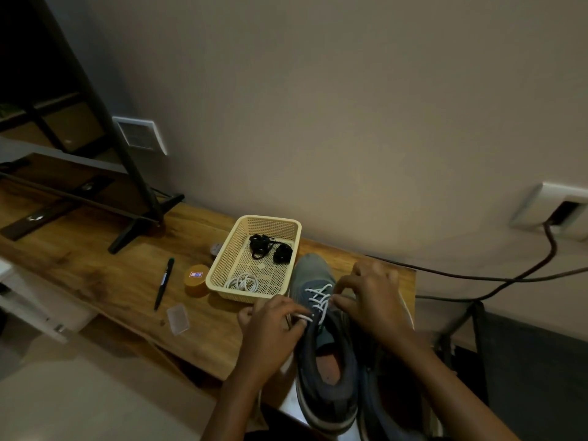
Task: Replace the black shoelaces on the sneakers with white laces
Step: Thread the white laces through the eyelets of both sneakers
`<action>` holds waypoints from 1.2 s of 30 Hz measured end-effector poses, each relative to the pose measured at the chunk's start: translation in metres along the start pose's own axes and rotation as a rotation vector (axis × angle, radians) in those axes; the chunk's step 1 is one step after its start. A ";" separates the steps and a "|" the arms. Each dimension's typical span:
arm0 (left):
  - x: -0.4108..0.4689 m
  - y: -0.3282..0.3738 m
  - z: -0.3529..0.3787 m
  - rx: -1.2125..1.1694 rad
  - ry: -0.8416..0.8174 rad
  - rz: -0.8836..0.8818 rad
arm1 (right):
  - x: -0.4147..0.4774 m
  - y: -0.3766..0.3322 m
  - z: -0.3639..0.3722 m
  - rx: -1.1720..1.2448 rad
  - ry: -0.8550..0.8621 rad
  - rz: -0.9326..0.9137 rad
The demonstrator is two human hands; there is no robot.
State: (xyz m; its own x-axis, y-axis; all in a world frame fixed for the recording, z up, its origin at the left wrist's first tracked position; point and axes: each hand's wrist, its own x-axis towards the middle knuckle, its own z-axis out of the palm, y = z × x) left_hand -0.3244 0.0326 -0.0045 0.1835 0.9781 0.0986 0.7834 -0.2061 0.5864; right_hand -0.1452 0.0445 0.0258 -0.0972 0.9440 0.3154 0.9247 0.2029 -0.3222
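Surface: a wooden tabletop (95,275) with a warm grain runs along the wall. Its right end is just past the hands.
Room: dim, with a plain beige wall (350,122) behind and a pale floor (79,393) below the near edge.
Sneaker: a grey-blue sneaker (310,275) sits at the right end of the tabletop, toe toward the back edge and heel hanging over the near edge.
White lace: the white lace (319,297) crosses the lower eyelets.
Left hand: the left hand (273,326) has its fingers curled and pinches one end of the white lace at the shoe's left side.
Right hand: the right hand (372,300) has its fingertips closed on the lace at the shoe's right side.
Basket: a cream mesh basket (273,226) stands near the back edge, just left of the toe.
In the basket: bundled black laces (269,246) lie at the far end and a coiled spare white lace (243,283) at the near end.
Left of the basket: an orange round tub (195,280), then a pen (164,283).
Near edge: a small clear plastic case (178,319).
Left end: a black metal stand (136,227) rests its feet on the wood.
Wall fittings: a white plate (140,135) on the left and a socket (553,211) on the right, with a dark cable (509,278) hanging from the socket.
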 end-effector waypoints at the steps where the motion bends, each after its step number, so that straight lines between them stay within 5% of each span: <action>1: -0.001 -0.001 0.000 0.028 0.003 -0.016 | 0.000 -0.003 0.004 -0.033 0.028 -0.010; 8: -0.003 -0.001 -0.004 -0.557 -0.098 -0.146 | -0.008 -0.014 0.016 -0.020 0.100 0.027; 20: 0.007 0.000 -0.018 -1.064 0.181 -0.527 | -0.020 0.001 0.021 0.013 0.038 0.012; 23: 0.004 -0.001 -0.024 -0.985 0.168 -0.424 | -0.022 0.000 0.020 0.005 0.006 0.024; 29: -0.002 -0.007 -0.001 -0.382 -0.127 -0.129 | -0.021 -0.002 0.019 0.054 -0.064 0.061; 36: 0.002 -0.006 0.001 -0.302 0.080 -0.202 | -0.020 -0.004 0.012 0.042 -0.130 0.093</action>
State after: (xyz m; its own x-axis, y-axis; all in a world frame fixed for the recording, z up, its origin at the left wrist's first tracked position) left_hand -0.3285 0.0353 -0.0084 -0.0135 0.9998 0.0126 0.5862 -0.0023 0.8102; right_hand -0.1512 0.0280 0.0101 -0.0614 0.9844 0.1651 0.9162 0.1212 -0.3820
